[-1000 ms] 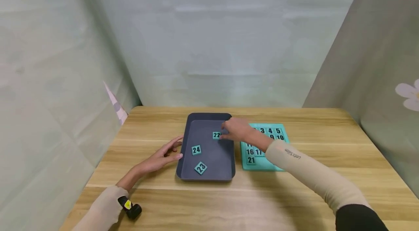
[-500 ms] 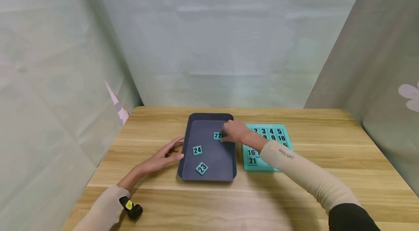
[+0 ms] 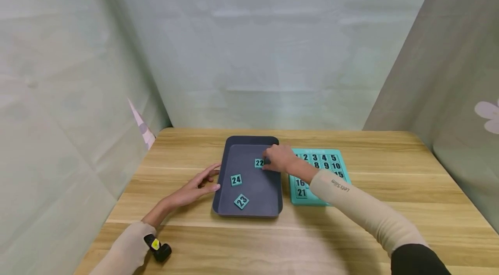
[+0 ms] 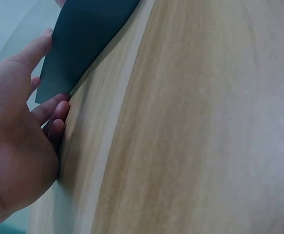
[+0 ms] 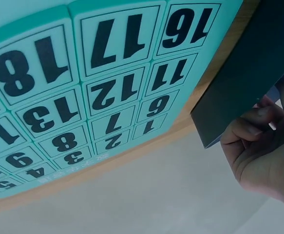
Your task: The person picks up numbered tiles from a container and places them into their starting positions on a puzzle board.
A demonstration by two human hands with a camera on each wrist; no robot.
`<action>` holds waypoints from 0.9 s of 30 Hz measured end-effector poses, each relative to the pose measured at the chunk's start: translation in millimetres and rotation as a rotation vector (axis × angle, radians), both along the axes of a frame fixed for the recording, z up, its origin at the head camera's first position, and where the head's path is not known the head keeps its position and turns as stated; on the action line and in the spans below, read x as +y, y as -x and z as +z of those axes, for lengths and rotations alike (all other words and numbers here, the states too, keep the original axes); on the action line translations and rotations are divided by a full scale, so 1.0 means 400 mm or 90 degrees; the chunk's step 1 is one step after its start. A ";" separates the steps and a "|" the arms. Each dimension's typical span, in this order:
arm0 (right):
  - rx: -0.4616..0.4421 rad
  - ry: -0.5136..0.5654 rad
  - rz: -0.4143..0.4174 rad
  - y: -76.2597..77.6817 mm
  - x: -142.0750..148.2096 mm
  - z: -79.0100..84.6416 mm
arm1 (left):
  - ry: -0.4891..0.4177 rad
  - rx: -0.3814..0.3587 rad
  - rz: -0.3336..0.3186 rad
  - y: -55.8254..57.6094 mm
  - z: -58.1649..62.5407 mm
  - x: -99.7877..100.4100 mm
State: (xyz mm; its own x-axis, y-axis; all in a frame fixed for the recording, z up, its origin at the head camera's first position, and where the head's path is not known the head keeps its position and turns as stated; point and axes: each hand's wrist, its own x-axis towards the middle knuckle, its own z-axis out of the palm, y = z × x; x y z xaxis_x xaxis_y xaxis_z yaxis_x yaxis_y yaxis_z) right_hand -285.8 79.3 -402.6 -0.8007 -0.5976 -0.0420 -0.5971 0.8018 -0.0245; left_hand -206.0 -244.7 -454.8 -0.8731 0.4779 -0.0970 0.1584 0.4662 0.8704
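Observation:
In the head view a dark grey tray (image 3: 253, 192) lies on the table with three teal number tiles in it. Tile 24 (image 3: 236, 180) and tile 23 (image 3: 241, 201) lie flat toward its left side. My right hand (image 3: 281, 159) reaches over the tray's right wall, curled thumb and fingers at the right edge of tile 22 (image 3: 259, 163). In the right wrist view the tray wall hides the fingertips of my right hand (image 5: 263, 151). My left hand (image 3: 192, 189) rests against the tray's left side, thumb at the rim, fingers loosely bent in the left wrist view.
Right of the tray lies a teal number board (image 3: 312, 200), partly under my right forearm; tiles in rows show 1 through 21 where visible. A black wrist camera (image 3: 160, 251) sits on my left wrist. Pale curtains (image 3: 257, 71) stand behind the wooden table (image 3: 187, 236).
My right hand stays at tile 22, its fingers slightly more curled, while the forearm shifts a little left, uncovering more of the board. My left hand and the tray hold still; the view drifts slightly.

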 end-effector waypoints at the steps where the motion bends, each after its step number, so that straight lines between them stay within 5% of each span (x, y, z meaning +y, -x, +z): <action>1: -0.002 0.007 0.000 -0.001 0.002 0.000 | 0.000 0.000 0.000 0.000 0.001 0.001; 17: -0.018 0.144 0.026 -0.103 0.099 0.061 | -0.003 0.016 -0.008 0.010 -0.005 0.001; 27: -0.049 0.201 0.027 -0.149 0.175 0.061 | 0.005 0.014 0.011 -0.001 0.007 -0.036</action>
State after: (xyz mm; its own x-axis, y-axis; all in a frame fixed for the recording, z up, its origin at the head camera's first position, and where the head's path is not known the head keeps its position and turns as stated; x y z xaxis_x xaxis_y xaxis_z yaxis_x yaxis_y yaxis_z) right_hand -226.2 149.3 -378.3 -0.7764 -0.6236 0.0911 -0.6165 0.7215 -0.3153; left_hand -205.5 -259.0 -452.1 -0.8833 0.4616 -0.0821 0.1686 0.4761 0.8631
